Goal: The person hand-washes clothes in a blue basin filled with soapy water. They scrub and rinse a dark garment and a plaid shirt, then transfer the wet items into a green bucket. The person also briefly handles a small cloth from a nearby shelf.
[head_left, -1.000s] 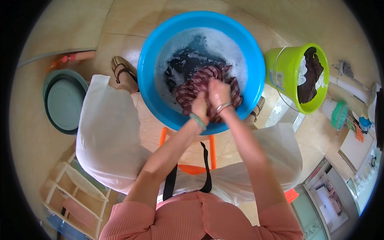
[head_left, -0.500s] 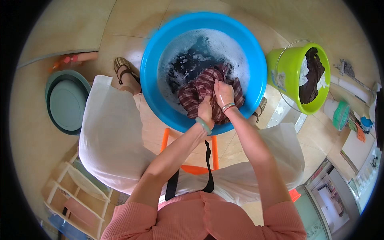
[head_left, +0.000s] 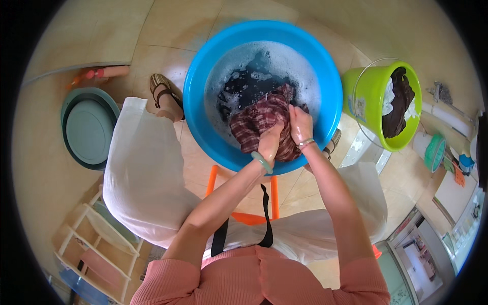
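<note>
Floor of pale beige tile [head_left: 168,25] runs under the whole scene, and any spill would turn it slick. On it a person [head_left: 259,274] in loose white cloth trousers [head_left: 142,173] sits at the near side of a wide, round, bright blue plastic basin [head_left: 194,101], knees spread either side. Both arms bear toward its near rim, so a hard shove there could, I judge, rock it and cause that spill. Right of the basin stands a round lime-green plastic bucket [head_left: 368,84], which a swinging elbow might catch. Inside the basin, what looks like dark, soaked fabric [head_left: 249,89] lies in foamy white-topped water [head_left: 300,66]; loose dye, if any, could stain its neighbour. That neighbour, a maroon-and-white checked cloth [head_left: 256,114], is bunched in the basin's near half. Left of the basin, a brown strapped sandal [head_left: 165,94] would offer doubtful footing on wet tile. The right hand [head_left: 301,124] is closed, grasping the cloth's right side; a soapy fold could slide free. The left hand [head_left: 271,142] sinks into the folds just inside the near rim; whether its hidden fingers clench, I cannot tell. A smooth, round, pale-green bangle [head_left: 262,162] rings the left wrist and could knock the basin's rim.
</note>
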